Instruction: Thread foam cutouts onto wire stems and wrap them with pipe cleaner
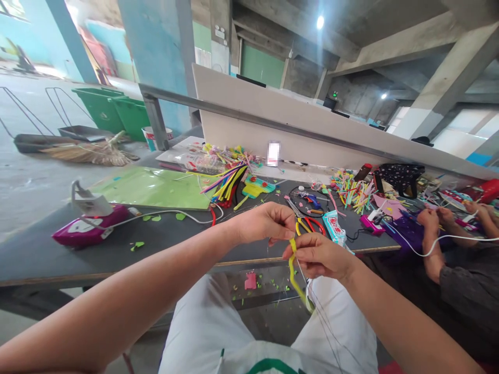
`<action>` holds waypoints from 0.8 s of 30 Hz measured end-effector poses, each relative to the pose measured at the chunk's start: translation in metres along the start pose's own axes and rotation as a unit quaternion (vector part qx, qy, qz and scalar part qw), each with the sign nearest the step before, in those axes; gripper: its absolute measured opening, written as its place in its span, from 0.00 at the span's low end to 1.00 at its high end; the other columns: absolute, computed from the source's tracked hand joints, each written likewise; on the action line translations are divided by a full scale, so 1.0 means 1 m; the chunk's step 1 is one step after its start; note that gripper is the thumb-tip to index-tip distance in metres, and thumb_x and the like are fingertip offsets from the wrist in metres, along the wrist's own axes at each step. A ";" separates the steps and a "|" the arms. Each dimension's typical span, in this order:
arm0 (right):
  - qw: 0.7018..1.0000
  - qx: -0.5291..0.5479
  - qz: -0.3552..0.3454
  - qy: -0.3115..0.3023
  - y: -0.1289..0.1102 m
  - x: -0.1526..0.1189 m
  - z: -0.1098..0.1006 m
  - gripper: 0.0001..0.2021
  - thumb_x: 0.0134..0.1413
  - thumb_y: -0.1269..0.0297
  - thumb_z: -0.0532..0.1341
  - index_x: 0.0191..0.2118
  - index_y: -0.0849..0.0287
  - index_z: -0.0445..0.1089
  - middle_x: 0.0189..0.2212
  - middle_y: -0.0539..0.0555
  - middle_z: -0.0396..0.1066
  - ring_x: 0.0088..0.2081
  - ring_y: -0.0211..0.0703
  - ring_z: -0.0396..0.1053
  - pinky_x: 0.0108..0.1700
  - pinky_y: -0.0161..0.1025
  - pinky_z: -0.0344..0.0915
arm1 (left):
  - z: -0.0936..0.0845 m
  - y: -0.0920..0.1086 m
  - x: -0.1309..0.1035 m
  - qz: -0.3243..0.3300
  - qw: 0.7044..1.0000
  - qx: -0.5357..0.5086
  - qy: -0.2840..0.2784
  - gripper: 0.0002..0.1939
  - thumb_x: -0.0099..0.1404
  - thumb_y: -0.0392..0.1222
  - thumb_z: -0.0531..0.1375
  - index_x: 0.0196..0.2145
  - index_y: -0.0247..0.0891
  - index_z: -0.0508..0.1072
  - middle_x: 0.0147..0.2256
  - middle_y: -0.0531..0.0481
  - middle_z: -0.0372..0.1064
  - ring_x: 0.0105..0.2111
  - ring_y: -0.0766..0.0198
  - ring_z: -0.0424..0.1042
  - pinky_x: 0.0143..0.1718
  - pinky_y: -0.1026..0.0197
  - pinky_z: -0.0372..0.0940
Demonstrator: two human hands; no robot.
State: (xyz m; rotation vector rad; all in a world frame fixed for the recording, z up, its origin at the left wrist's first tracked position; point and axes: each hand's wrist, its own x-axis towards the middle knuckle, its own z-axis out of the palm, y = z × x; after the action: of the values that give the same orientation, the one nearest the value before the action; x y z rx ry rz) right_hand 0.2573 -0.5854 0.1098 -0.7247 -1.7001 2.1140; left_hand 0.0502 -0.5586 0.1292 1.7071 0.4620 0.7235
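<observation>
A yellow pipe cleaner [292,267] hangs from my fingers over my lap, its lower end reaching toward my right thigh. My left hand [268,223] pinches its top end above the table edge. Just below and to the right, my right hand [322,254] is closed on the same strand, thumb against fingers. Thin wires [325,317] trail down from near my right hand across my leg. Beyond my hands lie red-handled scissors [314,226] and a blue and white packet [334,227].
Bundled colored pipe cleaners [230,184] lie at the back, beside a green sheet [156,187]. A magenta iron-shaped device [91,226] stands at left, its white cord crossing the table. At right, a co-worker's hands [431,218] work over purple material. Scraps [250,281] lie below the table edge.
</observation>
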 end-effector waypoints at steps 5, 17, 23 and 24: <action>0.988 0.078 -0.006 -0.131 0.017 0.016 -0.017 0.12 0.49 0.60 0.65 0.35 0.65 0.73 0.19 0.47 0.65 0.10 0.26 0.54 0.13 0.28 0.49 | 0.006 0.002 0.001 -0.003 0.999 -0.021 -0.040 0.09 0.54 0.40 0.63 0.26 0.31 0.69 0.21 0.53 0.65 0.16 0.74 0.59 0.17 0.70 0.57; 0.731 -0.636 -0.122 0.215 -0.008 0.005 0.019 0.06 0.52 0.71 0.57 0.27 0.63 0.69 0.30 0.55 0.65 0.31 0.41 0.64 0.33 0.38 0.59 | 0.005 -0.004 0.001 -0.047 0.983 0.175 0.041 0.02 0.53 0.34 0.58 0.25 0.33 0.68 0.19 0.59 0.59 0.17 0.74 0.59 0.17 0.70 0.54; 0.571 -0.763 -0.036 0.300 0.011 0.009 0.032 0.09 0.53 0.71 0.54 0.33 0.65 0.71 0.31 0.60 0.67 0.34 0.48 0.66 0.36 0.43 0.60 | 0.016 -0.008 0.010 -0.018 0.946 0.308 0.095 0.04 0.49 0.28 0.57 0.20 0.32 0.67 0.18 0.58 0.59 0.21 0.73 0.58 0.21 0.70 0.52; 0.610 -0.736 -0.044 0.290 0.008 0.007 0.028 0.08 0.54 0.70 0.54 0.32 0.64 0.71 0.31 0.59 0.67 0.34 0.46 0.66 0.37 0.42 0.60 | 0.014 -0.008 0.009 -0.028 0.954 0.288 0.084 0.04 0.50 0.29 0.57 0.21 0.32 0.67 0.18 0.58 0.59 0.20 0.73 0.58 0.21 0.70 0.53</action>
State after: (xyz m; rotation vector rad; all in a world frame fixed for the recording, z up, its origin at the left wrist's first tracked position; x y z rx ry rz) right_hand 0.2356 -0.6062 0.1053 -1.3651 -2.5528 -0.1993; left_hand 0.0670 -0.5607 0.1214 2.1693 0.9035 0.7391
